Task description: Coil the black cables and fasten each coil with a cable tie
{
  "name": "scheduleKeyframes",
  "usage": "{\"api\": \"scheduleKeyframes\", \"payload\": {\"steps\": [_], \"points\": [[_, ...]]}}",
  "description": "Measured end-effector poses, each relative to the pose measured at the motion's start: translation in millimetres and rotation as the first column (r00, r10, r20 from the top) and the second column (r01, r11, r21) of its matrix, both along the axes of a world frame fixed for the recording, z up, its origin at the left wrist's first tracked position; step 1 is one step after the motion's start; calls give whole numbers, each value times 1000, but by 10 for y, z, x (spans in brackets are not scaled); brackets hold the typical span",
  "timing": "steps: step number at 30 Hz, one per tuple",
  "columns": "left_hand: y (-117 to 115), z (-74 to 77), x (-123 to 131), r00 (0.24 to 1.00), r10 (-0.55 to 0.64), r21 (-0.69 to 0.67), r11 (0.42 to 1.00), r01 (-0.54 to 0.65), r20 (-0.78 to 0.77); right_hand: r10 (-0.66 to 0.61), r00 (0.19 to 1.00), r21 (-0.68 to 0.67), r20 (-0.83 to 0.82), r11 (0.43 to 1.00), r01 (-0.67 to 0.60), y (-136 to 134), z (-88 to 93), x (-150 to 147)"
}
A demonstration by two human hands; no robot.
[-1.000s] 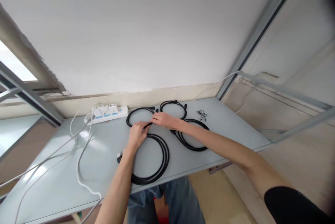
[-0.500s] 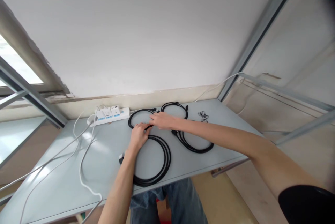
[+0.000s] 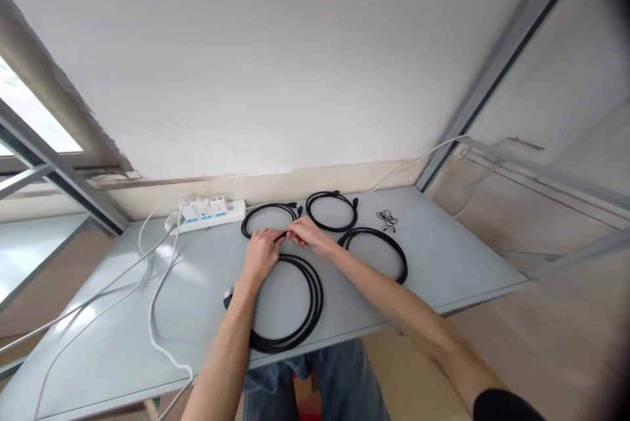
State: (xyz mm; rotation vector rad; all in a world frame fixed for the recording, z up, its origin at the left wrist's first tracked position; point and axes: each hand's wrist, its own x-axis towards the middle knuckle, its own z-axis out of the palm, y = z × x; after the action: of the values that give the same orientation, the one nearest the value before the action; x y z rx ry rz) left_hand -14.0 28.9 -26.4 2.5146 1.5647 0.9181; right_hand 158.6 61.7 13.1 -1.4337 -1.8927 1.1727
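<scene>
Head view: grey desk [image 3: 197, 303], large black cable coil [image 3: 315, 303] at front, right-hand coil [image 3: 404, 263], rear-left coil [image 3: 270, 206] and rear-right coil [image 3: 335, 229] farther back. Left hand [image 3: 262, 252] and right hand [image 3: 311, 235] nearly meet between front and rear-left coils, both pinched narrow on a short black cable section [image 3: 280, 236], parent coil unclear. Probably best: left pinch steady, right doing the fine work, neighbouring loops undisturbed.
</scene>
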Motion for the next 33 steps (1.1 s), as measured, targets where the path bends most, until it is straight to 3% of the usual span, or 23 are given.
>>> {"api": "scheduleKeyframes", "payload": {"steps": [5,9,13,18,22,27,30,33], "points": [[-9,4,14,999,1,-19,1000,-2,-48,-47,998,215,-36,975,53,-112,-145,-21],[-4,14,27,998,2,-47,999,-5,-67,-89,979,449,182,893,-2,-137,-206,3],[14,-2,22,997,-2,-60,998,-3,-80,-188,890,541,416,837,-76,-133,-248,42],[24,-24,9,999,39,-7,999,-39,9,-127,908,650,400,738,-183,-141,-189,131],[19,-28,25,1000,9,-12,1000,-9,-22,-33,936,707,352,665,-242,-147,-73,210],[17,-37,40,998,16,-21,1000,-17,-67,187,892,691,411,574,-439,-90,-42,284],[23,-47,38,997,15,-29,999,-18,-80,156,886,689,436,575,-441,-68,-73,289],[26,-52,39,998,15,-24,1000,-17,-63,68,890,682,451,617,-392,-76,-99,268]]}}
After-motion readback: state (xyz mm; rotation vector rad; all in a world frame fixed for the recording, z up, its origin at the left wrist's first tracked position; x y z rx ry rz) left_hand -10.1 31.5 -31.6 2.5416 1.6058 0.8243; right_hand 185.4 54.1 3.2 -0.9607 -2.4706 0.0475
